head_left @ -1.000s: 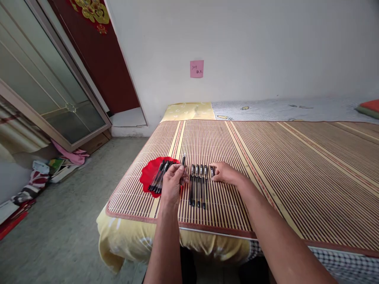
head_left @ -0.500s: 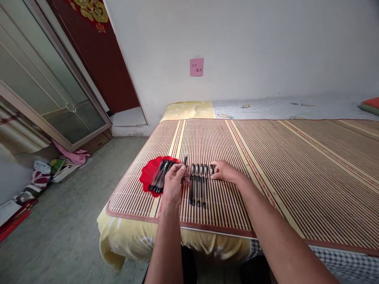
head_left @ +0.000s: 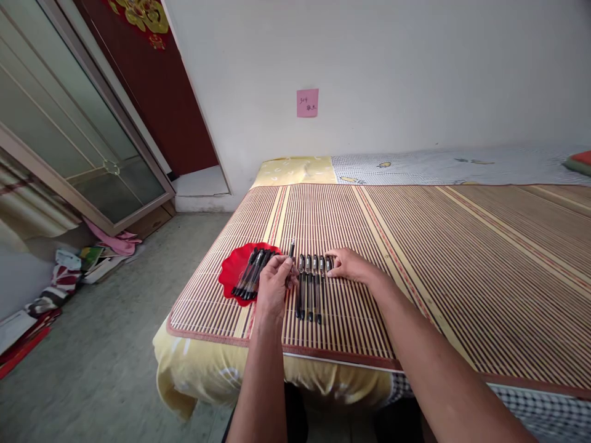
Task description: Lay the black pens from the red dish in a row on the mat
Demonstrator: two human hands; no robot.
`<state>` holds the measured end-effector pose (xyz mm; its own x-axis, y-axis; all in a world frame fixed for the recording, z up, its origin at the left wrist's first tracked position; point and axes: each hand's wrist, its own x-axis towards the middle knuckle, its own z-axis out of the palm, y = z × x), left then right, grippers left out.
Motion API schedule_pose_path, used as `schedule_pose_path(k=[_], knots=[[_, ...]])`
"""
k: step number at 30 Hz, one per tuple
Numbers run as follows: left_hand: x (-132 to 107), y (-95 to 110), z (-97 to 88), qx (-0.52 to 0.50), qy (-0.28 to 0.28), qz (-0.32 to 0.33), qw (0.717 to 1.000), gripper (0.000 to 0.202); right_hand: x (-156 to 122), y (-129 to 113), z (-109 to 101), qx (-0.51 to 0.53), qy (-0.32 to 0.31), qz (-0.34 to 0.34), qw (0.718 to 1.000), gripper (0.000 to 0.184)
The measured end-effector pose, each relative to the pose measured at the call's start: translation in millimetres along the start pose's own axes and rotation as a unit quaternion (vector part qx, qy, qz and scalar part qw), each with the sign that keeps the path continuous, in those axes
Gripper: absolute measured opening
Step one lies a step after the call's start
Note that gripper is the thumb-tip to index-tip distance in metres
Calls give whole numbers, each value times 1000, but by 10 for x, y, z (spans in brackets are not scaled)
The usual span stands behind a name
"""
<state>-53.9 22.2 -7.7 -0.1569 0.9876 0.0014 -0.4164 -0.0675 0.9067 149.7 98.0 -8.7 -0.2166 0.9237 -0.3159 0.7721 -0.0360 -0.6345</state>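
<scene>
My left hand (head_left: 274,277) is closed around an uncapped black pen (head_left: 292,247), its tip pointing away from me. To its right, several black pen caps (head_left: 308,264) lie side by side on the striped mat (head_left: 397,307). Just below them is a matching row of clear-barrelled black pens (head_left: 310,301). At the right end of the cap row, my right hand (head_left: 347,266) pinches another black pen cap (head_left: 329,263). Left of my left hand, a red scalloped plate (head_left: 229,264) holds more black pens (head_left: 252,274), partly hidden by the hand.
The mat covers a bed with a yellow sheet (head_left: 207,363) hanging over its front edge. A pink note (head_left: 307,103) is stuck to the wall behind. Clothes and papers (head_left: 69,271) lie on the floor at left, near a glass-panelled door (head_left: 92,123).
My right hand has shifted slightly left with the cap, closer to the row of caps. My left hand still holds the pen, barely moved.
</scene>
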Motion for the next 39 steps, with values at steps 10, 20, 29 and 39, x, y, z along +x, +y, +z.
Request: schedule_pose_path(k=[10, 20, 29, 39], knots=[[-5, -22, 12, 2, -6, 4, 1000, 41, 2, 37, 23, 38, 0, 9, 999, 85], [-26, -59, 60, 6, -21, -18, 1000, 43, -316, 116, 30, 173, 166, -76, 968, 33], [-100, -193, 245, 56, -61, 40, 996, 33, -593, -20, 297, 430, 202, -143, 868, 39], [-195, -299, 416, 227, -40, 125, 965, 15, -625, -105, 235, 414, 219, -184, 864, 40]])
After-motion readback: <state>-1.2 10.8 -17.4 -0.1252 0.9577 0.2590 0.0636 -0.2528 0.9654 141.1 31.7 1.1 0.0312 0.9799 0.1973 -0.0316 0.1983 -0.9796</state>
